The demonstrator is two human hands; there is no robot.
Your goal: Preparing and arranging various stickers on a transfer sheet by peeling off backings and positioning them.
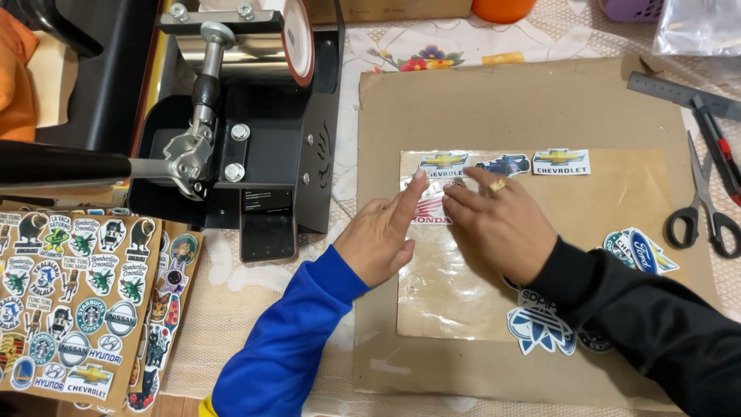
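Head view: your left hand point(378, 241) lies open, forefinger pressing the clear film sheet point(463, 286) on the cardboard mat point(525, 100). Your right hand point(502, 224), open too, grasps nothing, fingertips on a red-and-white sticker point(427, 212) between both hands. Above it sit three stickers: two gold-emblem ones point(444, 164), one race car point(503, 164). One pair of scissors point(706, 212) lies right.

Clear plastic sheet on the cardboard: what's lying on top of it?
Along the clear plastic sheet's top edge: three stickers, plus a red-and-white one partly hidden by both hands.
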